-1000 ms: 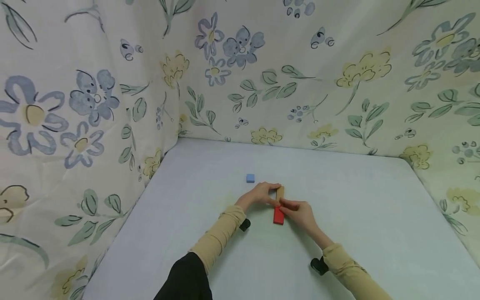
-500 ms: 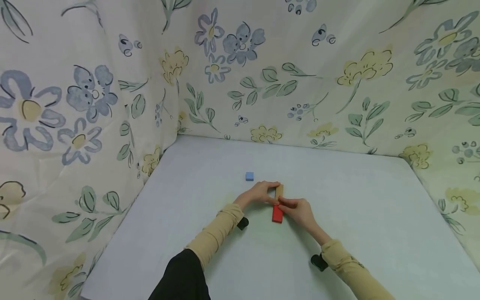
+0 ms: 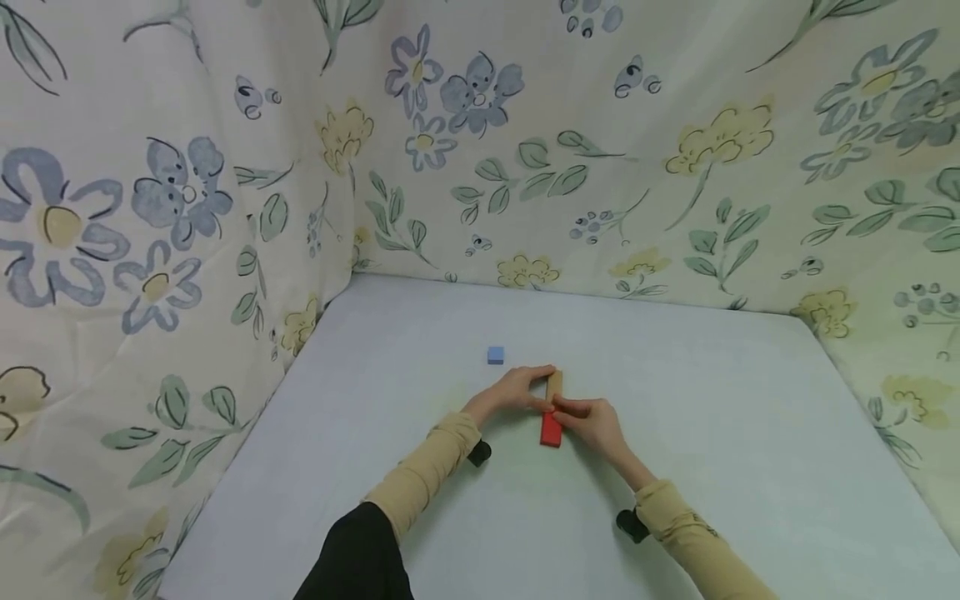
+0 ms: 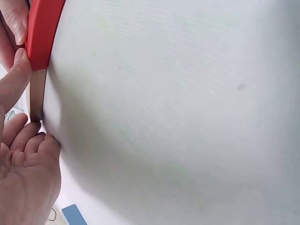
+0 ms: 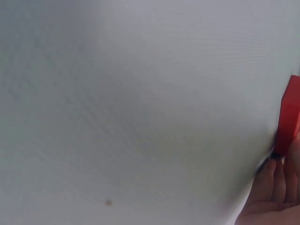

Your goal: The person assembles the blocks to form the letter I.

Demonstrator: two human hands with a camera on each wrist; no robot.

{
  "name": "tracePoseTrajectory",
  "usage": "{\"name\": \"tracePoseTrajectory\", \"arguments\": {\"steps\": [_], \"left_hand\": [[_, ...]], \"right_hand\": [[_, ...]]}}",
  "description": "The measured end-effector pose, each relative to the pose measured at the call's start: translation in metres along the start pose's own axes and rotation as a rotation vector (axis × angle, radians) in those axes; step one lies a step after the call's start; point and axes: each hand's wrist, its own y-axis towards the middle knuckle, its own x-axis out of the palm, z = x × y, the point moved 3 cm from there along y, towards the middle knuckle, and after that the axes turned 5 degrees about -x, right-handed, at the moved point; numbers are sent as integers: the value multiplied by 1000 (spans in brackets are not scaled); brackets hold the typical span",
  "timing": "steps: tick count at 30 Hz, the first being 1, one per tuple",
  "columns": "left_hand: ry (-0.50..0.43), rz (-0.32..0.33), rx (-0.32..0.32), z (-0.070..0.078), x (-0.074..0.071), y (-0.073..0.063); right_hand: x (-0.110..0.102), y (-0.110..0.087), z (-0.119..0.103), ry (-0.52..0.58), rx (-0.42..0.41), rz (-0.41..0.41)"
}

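Observation:
A tan wooden block (image 3: 555,382) and a red block (image 3: 551,431) lie end to end on the white table, the red one nearer me. My left hand (image 3: 516,388) spans the wooden block, fingers at its far end and thumb near the joint with the red block. From the right, my right hand (image 3: 597,427) pinches the red block by that joint. In the left wrist view, left fingertips (image 4: 35,127) curl at the end of the wooden block (image 4: 37,93). The right wrist view has the red block (image 5: 288,117) at its edge, the wooden one hidden.
A small blue block (image 3: 496,356) sits apart on the table (image 3: 712,400), beyond my left hand. Floral cloth (image 3: 525,192) hangs along the back and sides. A black wrist device (image 3: 479,453) is under the left forearm, another black device (image 3: 632,526) beside the right one.

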Motion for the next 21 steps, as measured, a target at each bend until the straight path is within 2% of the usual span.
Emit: {"name": "tracePoseTrajectory", "arguments": {"steps": [9,17,21], "left_hand": [[-57,81,27,0,8,-6],[-58,120,21,0,8,-9],[-80,122,31,2,7,-10]], "right_hand": [[-1,-2,4,17,17,7],[-2,-4,1,14,-95,43],[-1,-3,3,30,-52,15]]}}
